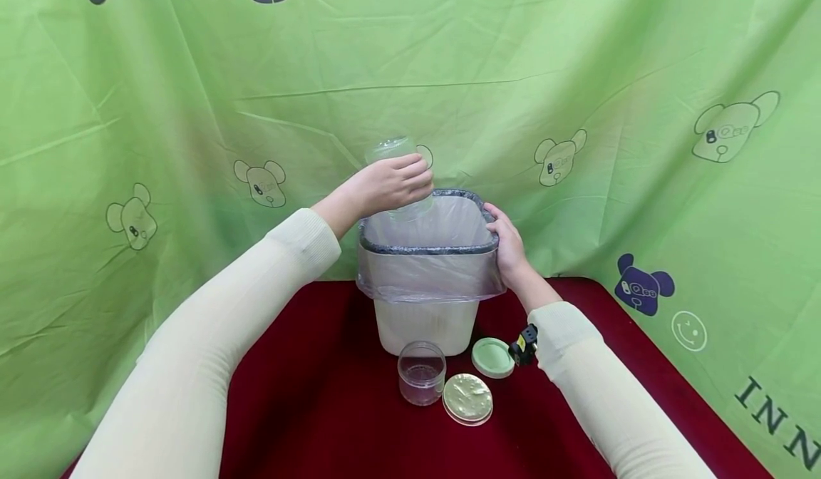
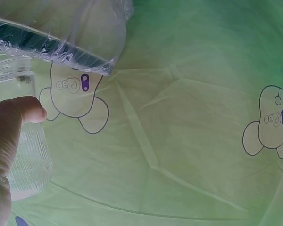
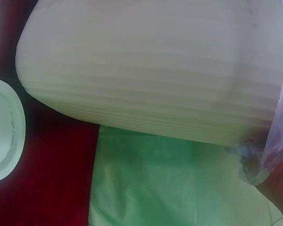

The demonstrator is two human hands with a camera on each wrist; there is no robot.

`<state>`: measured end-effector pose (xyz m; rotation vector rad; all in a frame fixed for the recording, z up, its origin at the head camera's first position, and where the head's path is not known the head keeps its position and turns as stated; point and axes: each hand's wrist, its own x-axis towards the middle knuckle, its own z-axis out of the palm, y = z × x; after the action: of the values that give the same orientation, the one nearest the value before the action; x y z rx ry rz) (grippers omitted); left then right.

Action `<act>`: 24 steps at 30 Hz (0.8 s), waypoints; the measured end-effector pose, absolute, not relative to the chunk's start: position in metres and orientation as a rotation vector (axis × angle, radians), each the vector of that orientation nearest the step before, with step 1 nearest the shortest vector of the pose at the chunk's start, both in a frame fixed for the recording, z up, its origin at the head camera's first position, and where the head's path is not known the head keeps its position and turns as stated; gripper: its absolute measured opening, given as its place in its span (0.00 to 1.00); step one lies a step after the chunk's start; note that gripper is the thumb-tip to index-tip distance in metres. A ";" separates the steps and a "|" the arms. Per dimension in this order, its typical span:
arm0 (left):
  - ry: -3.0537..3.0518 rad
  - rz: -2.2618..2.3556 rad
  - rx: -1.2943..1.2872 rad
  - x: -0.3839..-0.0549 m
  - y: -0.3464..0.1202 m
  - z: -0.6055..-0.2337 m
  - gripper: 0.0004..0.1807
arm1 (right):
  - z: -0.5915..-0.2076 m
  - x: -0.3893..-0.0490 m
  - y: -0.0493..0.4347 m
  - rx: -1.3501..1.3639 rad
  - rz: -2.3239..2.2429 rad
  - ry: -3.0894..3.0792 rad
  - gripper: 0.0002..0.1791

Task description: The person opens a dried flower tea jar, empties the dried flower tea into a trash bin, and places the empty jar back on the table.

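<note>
A green cloth with cartoon dogs [image 1: 577, 73] hangs behind as a backdrop and also lies around the dark red table [image 1: 308, 408]. On the table stands a cream waste bin [image 1: 426, 322] with a thin plastic liner [image 1: 430, 276] folded over its grey rim, so the bag stays open.

The right hand [image 1: 508, 245] grips the right edge of the bin, fingers curled over the rim and liner; in my judgement this keeps the light bin from tipping or sliding. The left hand [image 1: 391, 183] is closed around a clear ribbed jar [image 1: 396, 152] and holds it upside down, its mouth just over the bin opening, probably so that anything inside falls into the bag. I cannot tell whether something is inside it.

In front of the bin stand a second small clear jar [image 1: 421, 373], open and upright, a gold lid [image 1: 467, 398] beside it, and a pale green lid [image 1: 492, 357] nearer the bin.
</note>
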<state>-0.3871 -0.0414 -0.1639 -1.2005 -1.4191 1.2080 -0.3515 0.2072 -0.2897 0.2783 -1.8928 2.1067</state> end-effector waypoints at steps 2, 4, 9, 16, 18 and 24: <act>-1.413 1.214 -1.201 -0.387 -0.041 -0.164 0.20 | -0.290 -0.353 0.208 0.271 2.099 -1.895 0.33; -1.403 1.214 -1.203 -0.387 -0.041 -0.164 0.20 | -0.290 -0.353 0.208 0.267 2.092 -1.898 0.33; -1.374 1.218 -1.207 -0.388 -0.041 -0.163 0.19 | -0.290 -0.352 0.208 0.263 2.085 -1.901 0.33; -1.305 1.245 -1.226 -0.390 -0.037 -0.163 0.18 | -0.290 -0.353 0.207 0.265 2.081 -1.901 0.33; -1.279 1.263 -1.231 -0.390 -0.037 -0.163 0.18 | -0.290 -0.353 0.207 0.264 2.081 -1.898 0.33; -1.185 1.295 -1.247 -0.391 -0.035 -0.163 0.17 | -0.289 -0.353 0.207 0.265 2.085 -1.898 0.33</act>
<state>-0.3906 -0.0353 -0.1631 -1.2475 -1.1850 1.2951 -0.3531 0.2069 -0.2893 0.2648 -1.8975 2.0850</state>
